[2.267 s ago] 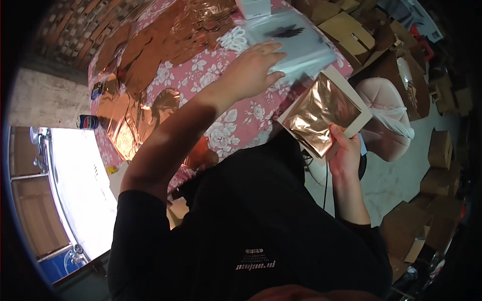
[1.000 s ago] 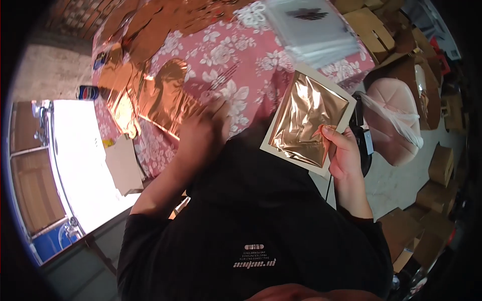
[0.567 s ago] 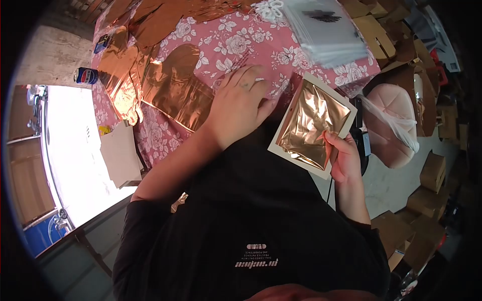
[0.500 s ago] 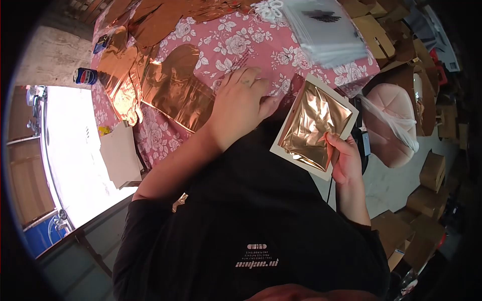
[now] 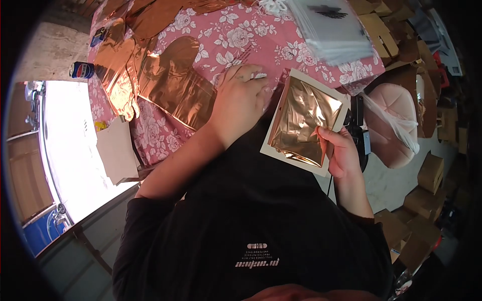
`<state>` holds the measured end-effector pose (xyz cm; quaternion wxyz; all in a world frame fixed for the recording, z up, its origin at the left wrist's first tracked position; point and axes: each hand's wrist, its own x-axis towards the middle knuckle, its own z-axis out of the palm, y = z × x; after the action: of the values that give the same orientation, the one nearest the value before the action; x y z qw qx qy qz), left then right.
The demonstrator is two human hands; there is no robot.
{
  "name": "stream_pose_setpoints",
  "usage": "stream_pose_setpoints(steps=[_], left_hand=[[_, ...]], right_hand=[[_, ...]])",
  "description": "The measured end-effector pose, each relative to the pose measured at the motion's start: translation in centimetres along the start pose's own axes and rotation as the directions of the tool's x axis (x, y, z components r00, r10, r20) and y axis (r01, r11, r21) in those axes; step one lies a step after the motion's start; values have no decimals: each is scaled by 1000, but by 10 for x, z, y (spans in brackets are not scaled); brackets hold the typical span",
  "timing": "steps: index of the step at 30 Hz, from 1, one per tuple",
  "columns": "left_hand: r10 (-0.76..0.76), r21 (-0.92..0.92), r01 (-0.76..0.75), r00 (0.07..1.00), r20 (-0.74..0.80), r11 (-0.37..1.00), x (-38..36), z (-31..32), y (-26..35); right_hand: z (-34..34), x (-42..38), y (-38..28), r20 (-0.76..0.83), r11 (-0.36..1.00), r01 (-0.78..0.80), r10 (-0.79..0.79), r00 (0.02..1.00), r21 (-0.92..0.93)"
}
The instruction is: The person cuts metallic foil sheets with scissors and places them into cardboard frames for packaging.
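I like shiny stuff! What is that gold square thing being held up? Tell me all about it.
It is a pale square card with a crumpled sheet of copper-gold foil over its face, leaving a cream border. The foil is creased and glints. The card is tilted, held in the air at the table's near edge. The right hand grips its lower corner, thumb on the foil.

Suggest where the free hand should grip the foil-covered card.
Probably the card by its bare cream border at the top corner, coming from the left hand side. The crinkled foil covers the middle, and the right hand already pinches the lower right edge.
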<state>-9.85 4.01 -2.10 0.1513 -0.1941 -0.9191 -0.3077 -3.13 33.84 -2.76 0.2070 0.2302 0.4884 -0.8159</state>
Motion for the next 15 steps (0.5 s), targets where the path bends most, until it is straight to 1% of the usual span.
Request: stream_pose_setpoints(steps=[1, 2, 4, 6, 7, 9, 10, 13, 15], left_hand=[[-2, 0, 2, 1000, 1, 1000, 0, 0, 1], [-5, 16, 5, 1000, -2, 1000, 0, 1, 2], [-6, 32, 6, 1000, -4, 999, 0, 1, 4], [35, 121, -32, 999, -23, 992, 1, 1, 7], [34, 121, -31, 999, -22, 992, 3, 1, 8], [-8, 148, 1, 999, 45, 989, 7, 0, 9], [-7, 148, 0, 999, 46, 989, 8, 0, 9], [21, 143, -28, 999, 49, 989, 9, 0, 12], [24, 90, -27, 999, 36, 996, 6, -2, 18]], right_hand=[[-3, 1, 0, 16, 999, -8, 8, 1000, -40], [-2, 0, 1, 16, 999, -9, 9, 1000, -40], [4, -2, 0, -40, 998, -34, 32, 999, -55], [7, -2, -2, -44, 998, -45, 43, 998, -50], [8, -2, -2, -48, 997, -57, 54, 997, -48], [12, -1, -3, -19, 996, -72, 71, 997, -52], [14, -1, -3, 10, 995, -86, 87, 996, -56], [21, 1, -7, 1, 989, -123, 124, 992, -79], [22, 5, -10, -17, 992, -115, 115, 993, -51]])
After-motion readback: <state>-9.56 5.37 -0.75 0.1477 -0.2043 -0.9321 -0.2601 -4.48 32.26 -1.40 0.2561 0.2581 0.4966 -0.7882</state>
